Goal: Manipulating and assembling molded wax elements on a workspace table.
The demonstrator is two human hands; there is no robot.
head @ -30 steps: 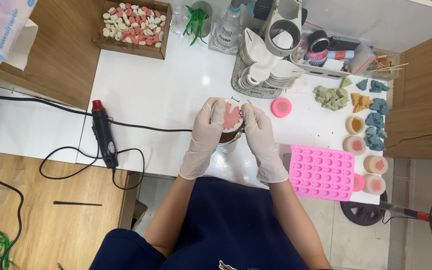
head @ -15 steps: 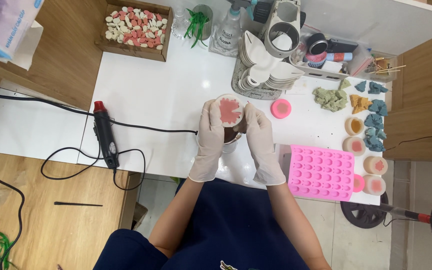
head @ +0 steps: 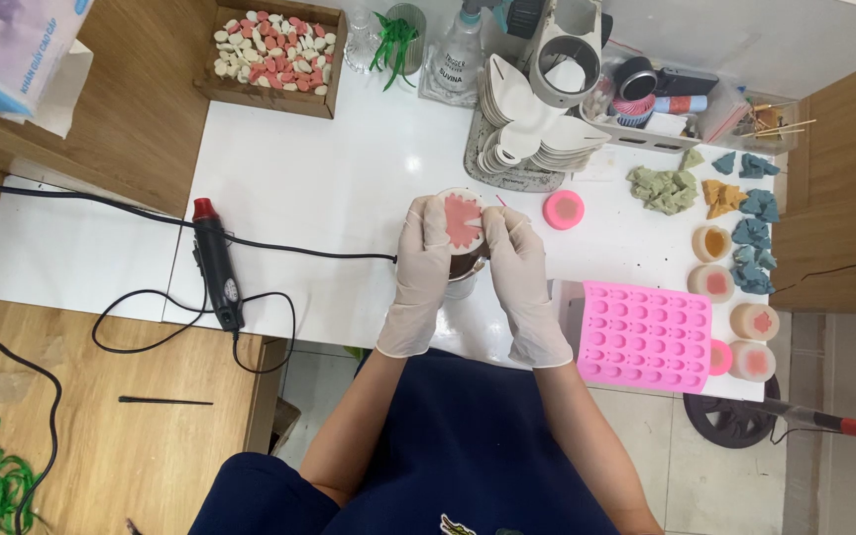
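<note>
Pink-topped round mould [head: 461, 220] between both hands [head: 468, 260]

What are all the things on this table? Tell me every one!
round candle: one, cream with a pink shape on top, held between both hands, mid table
heat gun: one, black with a red tip, left edge of the white table
wooden tray of pieces: one, pink and cream pieces, top left
silicone mould: one, pink, right of the hands
small round mould: one, pink, right of the candle
stack of dishes: one, white, top middle
wax chunks: several, green, orange and blue, right side
small candles: about four, cream, right edge
left hand: white glove
right hand: white glove
</note>
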